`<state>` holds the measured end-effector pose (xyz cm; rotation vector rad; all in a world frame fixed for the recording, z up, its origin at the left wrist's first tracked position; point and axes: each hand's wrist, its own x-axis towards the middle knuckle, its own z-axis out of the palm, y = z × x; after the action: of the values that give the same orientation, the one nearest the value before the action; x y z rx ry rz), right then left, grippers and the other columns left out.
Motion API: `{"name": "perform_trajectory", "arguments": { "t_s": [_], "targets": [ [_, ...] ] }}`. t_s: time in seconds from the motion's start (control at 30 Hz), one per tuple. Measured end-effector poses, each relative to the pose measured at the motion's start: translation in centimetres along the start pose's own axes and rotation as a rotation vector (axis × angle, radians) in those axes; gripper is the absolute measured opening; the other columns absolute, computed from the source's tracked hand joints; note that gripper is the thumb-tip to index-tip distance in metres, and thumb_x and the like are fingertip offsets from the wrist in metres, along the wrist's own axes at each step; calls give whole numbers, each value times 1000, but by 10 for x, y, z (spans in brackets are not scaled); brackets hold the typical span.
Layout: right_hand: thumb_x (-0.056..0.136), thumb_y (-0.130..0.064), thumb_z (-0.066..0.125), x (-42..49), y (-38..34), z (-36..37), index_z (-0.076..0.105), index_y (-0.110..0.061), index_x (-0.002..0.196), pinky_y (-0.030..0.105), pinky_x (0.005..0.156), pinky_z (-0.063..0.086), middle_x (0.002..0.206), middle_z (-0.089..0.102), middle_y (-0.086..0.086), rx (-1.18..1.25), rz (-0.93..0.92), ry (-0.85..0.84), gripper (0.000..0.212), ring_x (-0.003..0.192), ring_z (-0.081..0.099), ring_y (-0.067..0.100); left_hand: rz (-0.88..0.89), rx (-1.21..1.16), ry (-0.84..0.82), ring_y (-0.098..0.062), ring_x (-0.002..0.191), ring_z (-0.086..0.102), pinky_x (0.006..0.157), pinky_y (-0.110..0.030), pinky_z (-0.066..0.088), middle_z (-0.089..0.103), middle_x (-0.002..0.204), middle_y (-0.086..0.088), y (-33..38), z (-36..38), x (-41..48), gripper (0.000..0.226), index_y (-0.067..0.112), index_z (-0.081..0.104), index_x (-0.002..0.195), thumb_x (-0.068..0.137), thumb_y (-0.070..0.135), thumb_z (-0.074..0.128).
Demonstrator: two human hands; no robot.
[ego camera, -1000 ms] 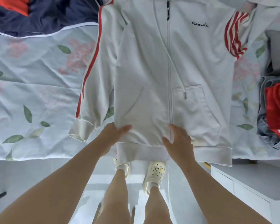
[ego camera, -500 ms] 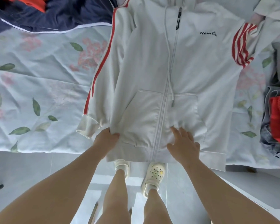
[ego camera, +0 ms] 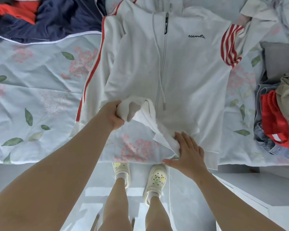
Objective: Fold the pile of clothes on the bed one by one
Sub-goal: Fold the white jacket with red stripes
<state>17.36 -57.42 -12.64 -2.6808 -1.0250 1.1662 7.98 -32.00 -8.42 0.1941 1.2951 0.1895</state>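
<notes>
A white zip hoodie (ego camera: 187,67) with red sleeve stripes lies front-up on the floral bedsheet (ego camera: 32,90), its hem toward me. My left hand (ego camera: 113,115) grips the hoodie's lower left hem, bunched and lifted up over the body. Fingers spread, my right hand (ego camera: 188,153) presses flat on the hem near the zip at the bed's edge. The left sleeve lies straight along the body; the right sleeve is bent up at the far right.
A navy and red garment (ego camera: 53,19) lies at the far left. A heap of red, denim and khaki clothes (ego camera: 277,117) sits at the right edge of the bed. A grey cushion (ego camera: 280,59) lies behind it. White furniture (ego camera: 265,197) stands at my lower right.
My left hand has taken hold of the lower left hem and pulled it up and inward, baring the sheet below. My right hand stayed pressed on the hem.
</notes>
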Motion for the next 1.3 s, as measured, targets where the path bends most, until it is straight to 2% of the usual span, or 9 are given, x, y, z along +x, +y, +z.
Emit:
{"name": "perform_trajectory", "arguments": {
  "t_s": [0.1,0.2,0.43,0.63,0.77,0.87,0.97,1.1,1.3],
  "targets": [
    [79,-50,63,0,11,-10,16,-32,149,39,111,22,155,22,-6,-70,62,151,86,141,23,18,31,-222,3,-27,86,65,51,-34,58,64,99,-15,8,29,2,16,-5,59,102,90,-8,48],
    [91,-23,52,11,28,-31,53,-21,126,36,90,37,116,64,3,-56,175,342,35,108,56,27,56,-296,-11,-37,103,64,59,-46,57,63,111,-24,16,47,4,26,-13,58,110,88,-14,44],
    [92,-6,51,23,26,-47,51,-3,100,41,74,40,93,59,14,236,178,598,9,85,55,39,107,-297,-7,-40,79,65,54,-47,57,66,82,-26,24,48,13,18,-13,63,79,88,-12,48],
    [82,-30,70,6,26,-26,52,-10,120,43,96,38,106,62,-1,392,71,470,46,101,57,22,110,-300,7,-39,75,65,56,-44,57,66,83,-26,22,41,18,19,-13,62,87,89,-13,43],
    [79,-63,28,-6,44,-7,55,-23,120,42,99,27,115,62,-4,419,288,412,64,117,49,21,116,-312,27,-37,75,66,57,-43,58,66,85,-24,19,35,23,25,-10,62,92,89,-15,37],
    [90,-55,45,-10,55,1,43,-28,136,51,108,19,150,32,-2,581,505,423,53,137,25,28,119,-272,47,-32,74,64,52,-38,58,63,90,-20,11,31,23,33,-6,59,101,85,-18,32],
    [81,-27,73,-11,58,8,25,-22,146,42,111,22,156,10,1,732,443,350,81,140,16,26,108,-294,63,-29,72,62,46,-34,56,62,86,-17,5,29,21,34,-3,59,97,84,-17,31],
    [75,-2,70,-10,65,16,23,-21,145,28,89,34,143,26,8,769,525,368,86,118,38,26,101,-303,75,-17,65,54,40,-19,48,57,82,-8,6,21,19,24,3,55,89,97,2,33],
    [78,3,53,-7,79,7,59,-8,102,26,50,37,69,59,8,906,742,426,27,62,54,26,230,-63,-146,-18,84,68,79,-28,56,67,99,-9,9,-6,8,25,6,57,115,97,22,51]
  ]
}}
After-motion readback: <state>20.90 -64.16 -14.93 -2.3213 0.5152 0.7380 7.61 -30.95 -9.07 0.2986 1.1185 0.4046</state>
